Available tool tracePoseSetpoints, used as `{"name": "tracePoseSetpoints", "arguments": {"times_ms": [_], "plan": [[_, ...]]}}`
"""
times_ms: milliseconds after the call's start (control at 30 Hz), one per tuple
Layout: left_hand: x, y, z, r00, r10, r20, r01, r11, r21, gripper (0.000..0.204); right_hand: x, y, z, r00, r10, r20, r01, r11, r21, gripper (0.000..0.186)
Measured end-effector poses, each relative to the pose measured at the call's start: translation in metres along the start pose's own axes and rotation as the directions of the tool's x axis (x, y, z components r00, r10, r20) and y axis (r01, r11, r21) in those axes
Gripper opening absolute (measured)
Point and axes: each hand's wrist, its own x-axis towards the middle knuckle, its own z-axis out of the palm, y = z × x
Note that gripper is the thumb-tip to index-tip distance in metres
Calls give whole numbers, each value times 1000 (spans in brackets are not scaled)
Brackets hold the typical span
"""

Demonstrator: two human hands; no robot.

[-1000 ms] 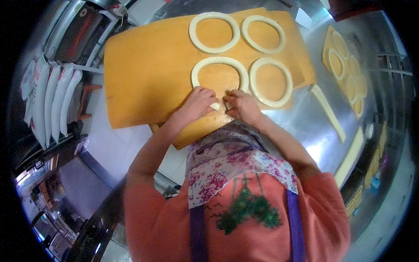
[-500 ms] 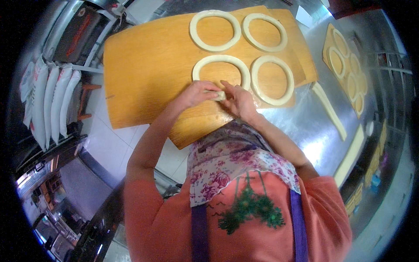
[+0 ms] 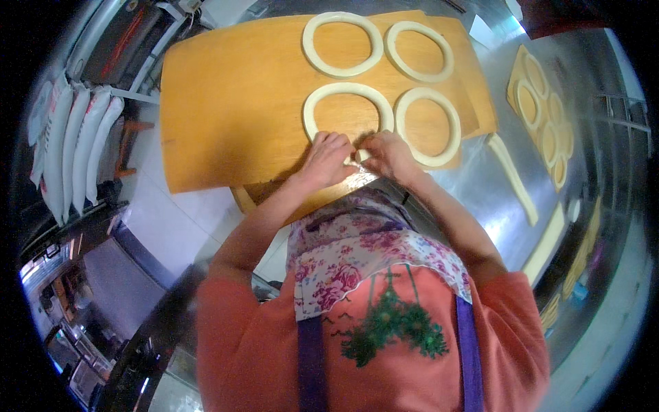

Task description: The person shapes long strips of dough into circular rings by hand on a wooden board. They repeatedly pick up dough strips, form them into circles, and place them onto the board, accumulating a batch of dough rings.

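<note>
A pale dough ring (image 3: 348,89) lies on the wooden board (image 3: 226,103), its near side partly covered by both my hands. My left hand (image 3: 328,159) has its fingers curled over the dough at the near left. My right hand (image 3: 388,156) closes around the near right part, close to my left. Between them shows a short stub of dough, perhaps an end of the ring; whether the ends are joined there I cannot tell. Another dough ring (image 3: 458,130) lies just right of my right hand. Two more sit behind, a left one (image 3: 308,45) and a right one (image 3: 449,60).
Right of the board, a long dough strip (image 3: 512,177) lies on the metal table (image 3: 473,189). Farther right is a second board (image 3: 519,103) with several dough rings, and a wide pale strip (image 3: 544,244) nearer me. White sacks (image 3: 81,147) stand at the left.
My hands have shifted from pinching a flattened piece of dough to curling over the ring's near side. My left hand moved slightly right and nearer me. The view has shifted slightly.
</note>
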Motion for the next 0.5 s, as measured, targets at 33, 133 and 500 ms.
{"name": "tracePoseSetpoints", "arguments": {"times_ms": [33,133,500], "plan": [[1,1,4,999,-26,-25,25,1000,-8,24,1,-1,-2,999,34,-5,-33,998,46,35],[2,1,11,998,-57,-33,55,997,-49,21,5,5,0,986,161,52,-167,975,147,36],[10,15,7,978,-208,25,209,977,-45,23,21,15,-14,931,225,289,-289,935,206,32]]}}
